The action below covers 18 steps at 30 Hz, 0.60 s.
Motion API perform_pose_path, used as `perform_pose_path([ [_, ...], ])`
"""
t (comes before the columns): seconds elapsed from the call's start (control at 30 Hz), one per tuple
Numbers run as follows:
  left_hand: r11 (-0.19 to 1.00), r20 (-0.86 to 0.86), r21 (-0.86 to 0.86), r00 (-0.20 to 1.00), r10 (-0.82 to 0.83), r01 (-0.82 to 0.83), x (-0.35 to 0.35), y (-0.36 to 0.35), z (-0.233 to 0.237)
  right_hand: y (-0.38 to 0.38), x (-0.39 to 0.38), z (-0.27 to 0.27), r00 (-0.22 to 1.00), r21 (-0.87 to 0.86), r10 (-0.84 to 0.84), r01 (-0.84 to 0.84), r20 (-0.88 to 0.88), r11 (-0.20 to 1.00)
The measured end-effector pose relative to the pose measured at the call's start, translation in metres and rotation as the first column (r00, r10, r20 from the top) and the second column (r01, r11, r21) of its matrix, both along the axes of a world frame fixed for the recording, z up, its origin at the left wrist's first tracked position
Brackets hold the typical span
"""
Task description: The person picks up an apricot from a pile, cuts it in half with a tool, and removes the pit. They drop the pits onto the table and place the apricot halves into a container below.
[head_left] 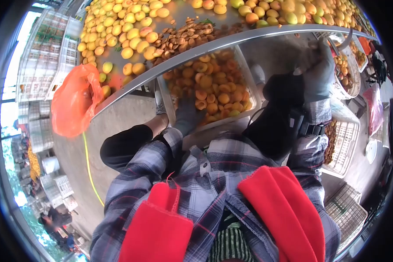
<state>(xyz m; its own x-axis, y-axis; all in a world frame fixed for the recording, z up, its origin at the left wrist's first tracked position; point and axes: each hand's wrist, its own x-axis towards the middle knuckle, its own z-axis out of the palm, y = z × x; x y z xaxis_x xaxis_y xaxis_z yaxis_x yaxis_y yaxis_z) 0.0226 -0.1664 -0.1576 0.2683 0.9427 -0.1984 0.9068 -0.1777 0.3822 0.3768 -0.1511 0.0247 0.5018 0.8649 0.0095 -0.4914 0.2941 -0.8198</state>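
Observation:
My left hand (pixel 190 115), in a grey glove, reaches over the near left edge of a white crate (pixel 251 76) between my legs. Its fingers are dark and blurred against the halved apricots (pixel 220 89) inside, so their grip does not show. To the right, my gloved right hand (pixel 319 72) is raised near the table edge, its fingers closed. A curved knife (pixel 346 40) extends from it, blade outward; the handle is mostly hidden. Above the crate, the metal table (pixel 179 50) carries whole apricots (pixel 133 28) and a heap of brown apricot pits (pixel 185 37).
An orange plastic bag (pixel 76 102) hangs at the table's left corner. At right stand a white basket of fruit (pixel 351 89) and a crate (pixel 347 146) with brown pits. Stacked crates (pixel 43 56) are at far left. A yellow cord (pixel 88 163) lies on the floor.

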Motion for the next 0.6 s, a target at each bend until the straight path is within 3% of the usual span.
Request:
perform_pose_path([
  [0.13,0.997,0.16,0.074,0.987,0.023,-0.035,-0.027,-0.018,-0.051,0.012,0.005,-0.003,0.999,-0.01,0.045,-0.045,-0.024,0.999],
  [0.2,0.987,0.013,0.162,1.0,-0.01,0.008,-0.044,-0.009,-0.089,0.02,0.004,-0.005,0.997,-0.035,0.077,-0.077,-0.017,0.996],
  [0.33,0.996,0.116,0.076,0.993,0.033,-0.042,-0.033,-0.009,-0.025,0.029,-0.012,-0.008,0.997,-0.013,0.06,-0.059,0.05,0.998],
  [0.4,0.992,0.063,-0.002,0.99,0.127,-0.127,-0.025,-0.014,-0.002,0.026,-0.025,-0.005,0.999,-0.038,0.037,-0.036,0.031,0.999],
  [0.5,1.0,-0.035,-0.012,0.999,0.024,-0.024,-0.013,-0.026,0.037,0.024,-0.032,-0.019,1.0,-0.088,-0.006,0.007,0.017,0.996],
  [0.57,1.0,-0.025,-0.005,0.999,-0.03,0.03,-0.013,-0.026,0.036,0.012,-0.042,-0.019,0.981,-0.149,-0.053,0.081,0.188,0.986],
  [0.6,0.999,-0.013,-0.012,0.999,-0.039,0.039,-0.014,-0.022,0.034,0.007,-0.046,-0.019,0.944,-0.08,-0.119,0.15,0.307,0.985],
])
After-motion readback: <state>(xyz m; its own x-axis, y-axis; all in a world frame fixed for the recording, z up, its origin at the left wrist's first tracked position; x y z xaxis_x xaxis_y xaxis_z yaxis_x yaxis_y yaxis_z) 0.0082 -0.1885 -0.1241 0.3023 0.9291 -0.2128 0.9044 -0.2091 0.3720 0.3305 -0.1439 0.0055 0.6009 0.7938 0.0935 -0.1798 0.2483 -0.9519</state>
